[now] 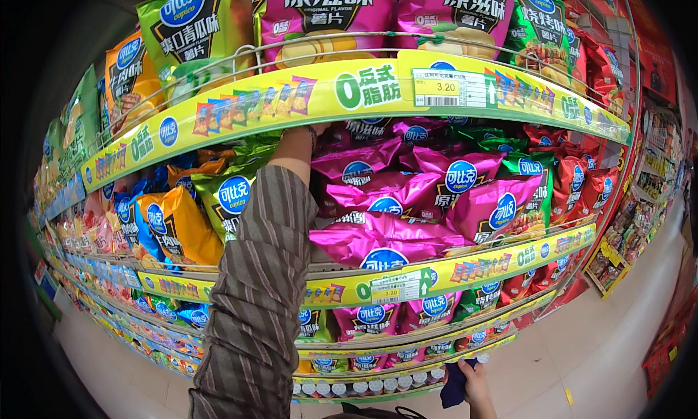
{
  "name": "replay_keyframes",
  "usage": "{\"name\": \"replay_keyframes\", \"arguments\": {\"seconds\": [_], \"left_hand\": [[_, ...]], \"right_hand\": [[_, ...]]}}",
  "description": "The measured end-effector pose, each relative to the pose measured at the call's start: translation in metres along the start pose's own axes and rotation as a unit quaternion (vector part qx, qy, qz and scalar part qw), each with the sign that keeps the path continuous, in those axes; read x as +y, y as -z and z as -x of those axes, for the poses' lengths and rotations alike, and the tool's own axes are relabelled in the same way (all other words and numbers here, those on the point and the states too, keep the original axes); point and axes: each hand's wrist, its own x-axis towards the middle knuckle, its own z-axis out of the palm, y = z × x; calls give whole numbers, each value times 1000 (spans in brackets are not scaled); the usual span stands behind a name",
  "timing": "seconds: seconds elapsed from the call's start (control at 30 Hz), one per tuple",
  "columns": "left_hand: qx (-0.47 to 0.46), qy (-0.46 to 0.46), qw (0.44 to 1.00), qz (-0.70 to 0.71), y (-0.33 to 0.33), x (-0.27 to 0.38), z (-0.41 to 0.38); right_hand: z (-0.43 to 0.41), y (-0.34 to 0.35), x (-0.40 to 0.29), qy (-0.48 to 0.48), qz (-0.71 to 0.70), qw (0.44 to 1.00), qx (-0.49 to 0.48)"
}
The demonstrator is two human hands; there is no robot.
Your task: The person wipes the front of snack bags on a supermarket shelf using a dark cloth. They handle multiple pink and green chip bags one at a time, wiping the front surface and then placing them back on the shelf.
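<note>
My left arm, in a striped brown-grey sleeve, reaches into the middle shelf between green and magenta bags of potato chips. Only the wrist, with a bracelet on it, and a sliver of my left hand (320, 127) show; the upper shelf's front strip hides the fingers. Just right of the forearm lies a stack of magenta chip bags (381, 239), and to its left stands a green chip bag (229, 195). Low at the right, my right hand (475, 383) grips a dark purple cloth (453, 386) in front of the lowest shelves.
Yellow price strips (376, 86) and wire guard rails (327, 42) edge the shelves. More bags stand above, including a large magenta bag (327, 15). Lidded canisters (360, 388) line the bottom shelf. Tiled floor (551, 359) and another display rack (627, 228) lie to the right.
</note>
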Motion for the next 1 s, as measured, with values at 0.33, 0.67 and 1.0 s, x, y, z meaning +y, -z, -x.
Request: {"name": "replay_keyframes", "arguments": {"seconds": [0.33, 0.67, 1.0], "left_hand": [[-219, -23, 956, -195, -8, 20, -9], [-319, -61, 889, -323, -5, 55, 1], [-309, -63, 926, -208, -16, 58, -7]], "right_hand": [[-11, 0, -1, -13, -1, 1000, -3], [-25, -19, 3, -64, 20, 997, -46], [-18, -10, -3, -71, 3, 996, -50]]}}
